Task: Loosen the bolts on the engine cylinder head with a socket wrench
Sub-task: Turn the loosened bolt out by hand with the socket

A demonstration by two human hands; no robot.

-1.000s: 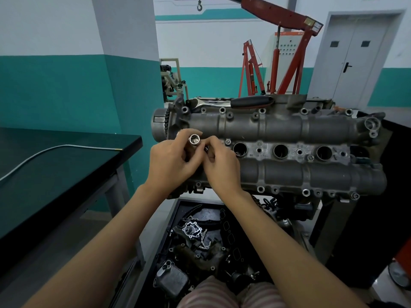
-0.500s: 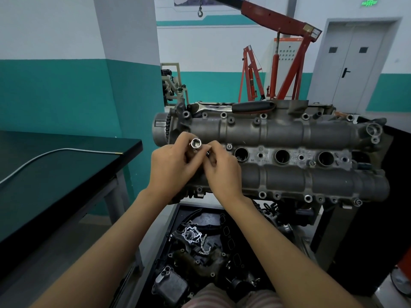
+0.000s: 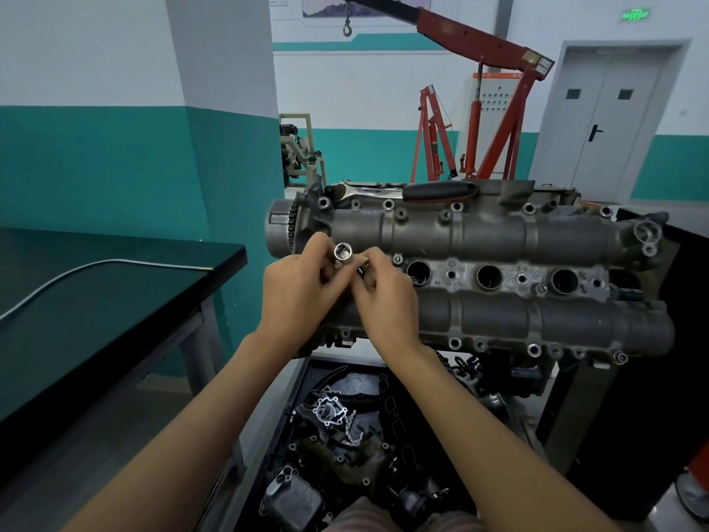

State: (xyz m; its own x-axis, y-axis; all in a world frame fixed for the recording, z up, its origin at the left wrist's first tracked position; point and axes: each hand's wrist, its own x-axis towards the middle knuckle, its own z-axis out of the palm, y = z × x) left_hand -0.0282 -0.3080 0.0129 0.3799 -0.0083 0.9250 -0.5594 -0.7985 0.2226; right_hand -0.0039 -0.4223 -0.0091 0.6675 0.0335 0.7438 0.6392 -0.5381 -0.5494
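Both hands, left hand (image 3: 295,289) and right hand (image 3: 387,297), grasping chrome socket (image 3: 342,250) over cylinder head (image 3: 498,232) left end; ratchet wrench (image 3: 403,192) lies on far edge.

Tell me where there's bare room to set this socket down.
Best free patch: the dark table top, bare apart from a thin cable along its far side. The cylinder head is all ribs and open bores; the ratchet lies on its far edge. The tray below is crowded. Both the left hand and right hand hold the socket.
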